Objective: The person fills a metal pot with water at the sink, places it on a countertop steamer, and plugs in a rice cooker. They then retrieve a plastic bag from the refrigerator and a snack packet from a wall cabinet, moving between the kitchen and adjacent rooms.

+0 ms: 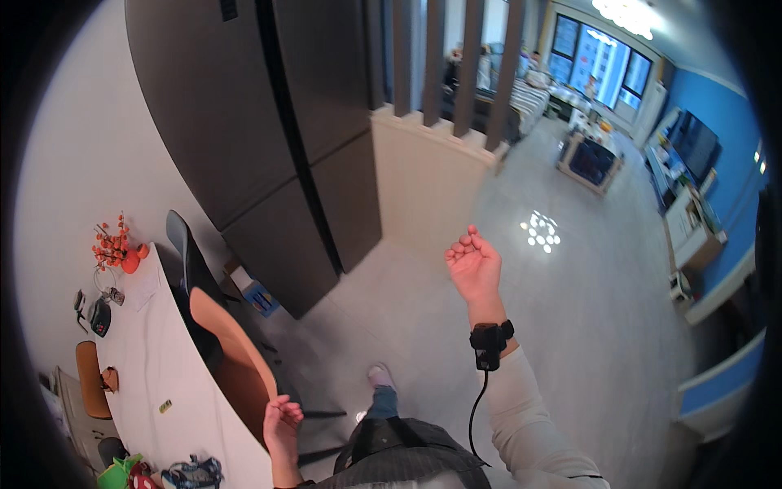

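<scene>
My right hand (475, 269) is raised ahead of me over the grey floor, palm showing and fingers loosely bent, with nothing in it. A black device (487, 345) is strapped to that wrist, and its cable hangs down along the sleeve. Low on the left, my left hand (283, 422) is empty too, its fingers half curled. It is beside the back of an orange-brown chair (235, 351); whether it touches the chair I cannot tell. The chair stands at a white table (153, 342). One of my feet, in a pale shoe (379, 375), is on the floor.
A dark refrigerator (244, 122) stands ahead on the left, with a blue box (259, 297) beside its base. A low partition (427, 177) with vertical slats adjoins it. Glossy floor (568, 305) runs towards a low table (590, 160) and windows. A white cabinet (690, 229) lines the blue wall.
</scene>
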Action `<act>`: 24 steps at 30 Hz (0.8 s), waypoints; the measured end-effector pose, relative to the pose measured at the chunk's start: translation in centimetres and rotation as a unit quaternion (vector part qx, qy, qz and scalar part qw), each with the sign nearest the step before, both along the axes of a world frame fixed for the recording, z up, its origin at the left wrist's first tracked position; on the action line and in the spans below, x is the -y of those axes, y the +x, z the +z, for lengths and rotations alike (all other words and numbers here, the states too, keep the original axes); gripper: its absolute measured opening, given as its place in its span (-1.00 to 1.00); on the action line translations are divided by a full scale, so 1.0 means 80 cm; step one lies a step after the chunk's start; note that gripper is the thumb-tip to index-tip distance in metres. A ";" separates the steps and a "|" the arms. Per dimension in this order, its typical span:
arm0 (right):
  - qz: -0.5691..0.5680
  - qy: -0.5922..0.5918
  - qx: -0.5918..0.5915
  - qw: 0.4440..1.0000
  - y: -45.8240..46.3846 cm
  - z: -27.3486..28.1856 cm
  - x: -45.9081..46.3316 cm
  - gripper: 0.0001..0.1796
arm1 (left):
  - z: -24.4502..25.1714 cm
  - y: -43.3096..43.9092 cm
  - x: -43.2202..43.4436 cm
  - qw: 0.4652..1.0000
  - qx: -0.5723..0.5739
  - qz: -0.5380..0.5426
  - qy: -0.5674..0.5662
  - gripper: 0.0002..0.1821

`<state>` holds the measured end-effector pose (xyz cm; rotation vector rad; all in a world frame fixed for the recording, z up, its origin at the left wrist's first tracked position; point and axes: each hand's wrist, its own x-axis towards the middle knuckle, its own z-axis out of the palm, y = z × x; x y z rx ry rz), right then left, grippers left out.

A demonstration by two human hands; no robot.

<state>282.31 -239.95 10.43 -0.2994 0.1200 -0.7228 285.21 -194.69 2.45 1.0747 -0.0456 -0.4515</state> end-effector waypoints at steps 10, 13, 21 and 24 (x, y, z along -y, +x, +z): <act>0.089 -0.353 -0.071 0.929 0.356 0.085 0.119 -0.82 | 0.057 0.327 0.272 0.980 0.153 -0.059 0.113 -0.69; 0.013 -0.662 -0.082 0.745 0.471 0.118 0.148 -0.78 | 0.084 0.403 0.341 0.970 0.205 -0.048 0.118 -0.66; -0.300 -0.944 0.124 0.049 0.806 0.148 0.177 -0.70 | 0.103 0.495 0.476 0.906 0.292 0.223 0.210 -0.48; -0.313 -0.940 0.127 -0.038 0.861 0.138 0.185 -0.71 | 0.147 0.533 0.501 0.809 0.361 0.313 0.343 -0.45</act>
